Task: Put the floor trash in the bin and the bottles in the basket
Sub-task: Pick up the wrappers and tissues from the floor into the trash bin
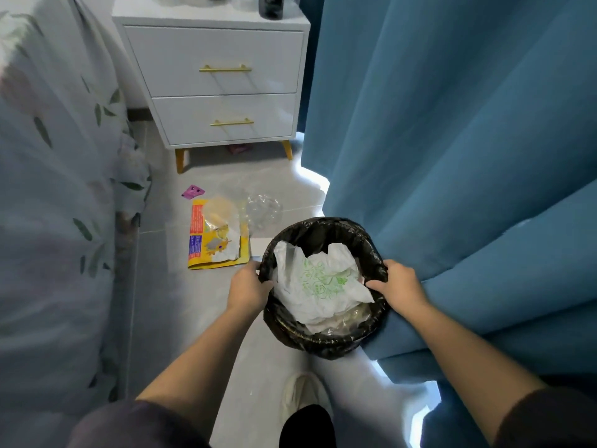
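Nearest the camera, 2 bare forearms in pushed-up dark sleeves reach forward above a pale shoe (303,396). The left grip (248,286) and the right grip (399,282), both bare hands, clasp opposite sides of the rim of a round bin (323,227) lined in black plastic, fingers curled over its edge. The bin is at floor level, against a blue curtain (452,124) on its right, and holds a crumpled white bag (319,282) with green print.

Just left of it and a little farther off, on the tiled floor (161,221), lie a yellow snack packet (219,240), crumpled clear plastic (261,208) that may be a crushed bottle, though it is too blurred to tell, and a small purple wrapper (193,191). Beyond stands a white bedside cabinet (213,82) with 2 drawers and a dark bottle (271,6) on top. No basket is in view.

The step in hand looks like positioning the bin beside the litter. Next, 1 grip would need to let go, lift the nearest packet and drop it in.
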A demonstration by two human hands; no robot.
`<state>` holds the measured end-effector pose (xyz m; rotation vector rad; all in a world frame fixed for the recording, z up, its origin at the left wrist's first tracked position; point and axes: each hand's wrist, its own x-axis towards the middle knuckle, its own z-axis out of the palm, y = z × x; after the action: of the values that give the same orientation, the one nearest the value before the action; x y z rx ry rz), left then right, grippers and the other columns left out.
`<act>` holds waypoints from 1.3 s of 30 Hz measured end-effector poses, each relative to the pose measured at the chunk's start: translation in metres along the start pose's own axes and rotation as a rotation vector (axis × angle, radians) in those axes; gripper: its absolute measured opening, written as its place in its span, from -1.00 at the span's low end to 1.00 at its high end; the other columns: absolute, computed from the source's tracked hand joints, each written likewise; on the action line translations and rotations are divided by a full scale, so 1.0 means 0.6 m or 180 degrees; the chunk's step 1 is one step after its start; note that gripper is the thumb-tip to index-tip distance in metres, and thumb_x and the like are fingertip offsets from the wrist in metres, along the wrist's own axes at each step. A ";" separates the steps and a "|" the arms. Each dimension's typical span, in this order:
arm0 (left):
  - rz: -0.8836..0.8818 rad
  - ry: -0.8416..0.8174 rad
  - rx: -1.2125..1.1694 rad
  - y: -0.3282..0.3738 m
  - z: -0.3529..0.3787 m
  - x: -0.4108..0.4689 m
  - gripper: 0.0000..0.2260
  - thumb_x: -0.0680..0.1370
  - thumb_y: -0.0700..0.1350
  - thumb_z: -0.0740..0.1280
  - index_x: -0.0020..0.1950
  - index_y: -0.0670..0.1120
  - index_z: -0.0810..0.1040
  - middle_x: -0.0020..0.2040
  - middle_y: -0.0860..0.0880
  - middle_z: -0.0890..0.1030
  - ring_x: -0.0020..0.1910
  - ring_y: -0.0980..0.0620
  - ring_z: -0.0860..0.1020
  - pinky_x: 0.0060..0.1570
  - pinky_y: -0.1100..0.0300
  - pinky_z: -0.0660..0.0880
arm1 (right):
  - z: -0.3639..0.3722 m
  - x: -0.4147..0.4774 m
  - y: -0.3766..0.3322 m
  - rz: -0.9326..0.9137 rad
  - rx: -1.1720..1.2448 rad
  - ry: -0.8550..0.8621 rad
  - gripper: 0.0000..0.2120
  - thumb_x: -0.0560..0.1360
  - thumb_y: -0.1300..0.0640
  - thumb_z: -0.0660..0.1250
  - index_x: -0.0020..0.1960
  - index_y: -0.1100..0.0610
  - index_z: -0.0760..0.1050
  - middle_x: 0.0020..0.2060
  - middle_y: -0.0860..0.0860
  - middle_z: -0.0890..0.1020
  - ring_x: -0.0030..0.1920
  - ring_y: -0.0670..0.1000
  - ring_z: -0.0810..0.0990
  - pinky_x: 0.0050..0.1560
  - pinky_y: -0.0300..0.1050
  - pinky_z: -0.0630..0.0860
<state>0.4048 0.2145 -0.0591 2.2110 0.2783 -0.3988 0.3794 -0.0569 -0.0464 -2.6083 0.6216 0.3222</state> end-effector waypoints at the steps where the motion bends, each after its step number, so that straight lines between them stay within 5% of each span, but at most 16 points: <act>1: 0.0011 -0.0011 0.0010 0.002 0.004 0.001 -0.69 0.47 -0.27 0.35 0.21 -0.18 0.49 -0.12 -0.12 0.57 -0.17 -0.09 0.52 -0.18 0.15 0.45 | 0.002 0.000 0.006 -0.0038 0.0004 0.0000 -0.58 0.37 0.03 0.51 0.13 0.21 0.51 -0.01 0.17 0.62 0.03 0.18 0.57 0.01 -0.02 0.52; 16: 0.0364 -0.0343 0.0232 0.067 0.097 -0.002 -0.75 0.47 -0.20 0.34 0.14 -0.16 0.50 0.01 -0.12 0.58 -0.01 -0.14 0.56 -0.09 0.07 0.52 | -0.028 0.000 0.090 0.0107 -0.0789 0.0195 -0.42 0.51 -0.06 0.34 0.36 0.25 0.28 0.20 0.18 0.42 0.18 0.19 0.51 0.09 0.01 0.47; 21: 0.0473 -0.0662 0.1185 0.072 0.072 -0.016 -0.47 0.55 0.07 0.29 0.45 -0.08 0.24 0.32 -0.13 0.37 0.27 -0.14 0.43 0.16 -0.02 0.43 | -0.037 -0.009 0.074 0.0076 -0.1310 0.0237 -0.31 0.55 -0.20 0.18 0.46 0.24 0.14 0.28 0.16 0.39 0.24 0.15 0.49 0.15 -0.03 0.47; 28: 0.0765 -0.0483 0.1887 0.056 -0.038 -0.085 -0.35 0.55 0.14 0.25 0.53 -0.03 0.05 0.47 -0.10 0.23 0.42 -0.12 0.24 0.31 -0.04 0.34 | -0.058 -0.075 0.000 -0.0408 -0.1852 0.0780 -0.47 0.52 0.09 0.35 0.37 0.33 0.29 0.18 0.19 0.49 0.06 0.15 0.55 -0.06 -0.06 0.58; 32: 0.1028 -0.0341 0.2283 0.050 -0.094 -0.139 -0.33 0.54 0.15 0.26 0.53 -0.05 0.05 0.49 -0.12 0.21 0.43 -0.15 0.22 0.33 -0.05 0.33 | -0.073 -0.126 -0.052 -0.0778 -0.1659 0.0508 -0.42 0.61 -0.02 0.16 0.50 0.22 0.06 0.40 0.15 0.27 0.35 0.16 0.31 0.26 0.01 0.38; 39: 0.1263 -0.0133 0.2839 0.039 -0.146 -0.194 -0.37 0.56 0.16 0.22 0.52 -0.03 0.07 0.52 -0.09 0.15 0.46 -0.13 0.20 0.32 -0.06 0.32 | -0.048 -0.194 -0.128 -0.1424 -0.1743 0.0257 -0.44 0.62 -0.10 0.06 0.53 0.09 0.03 0.48 0.07 0.19 0.47 0.13 0.16 0.34 0.07 0.26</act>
<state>0.3217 0.2617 0.0530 3.0254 -0.4537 -0.3866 0.3176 0.0347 0.0438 -3.1917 -0.0592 0.2698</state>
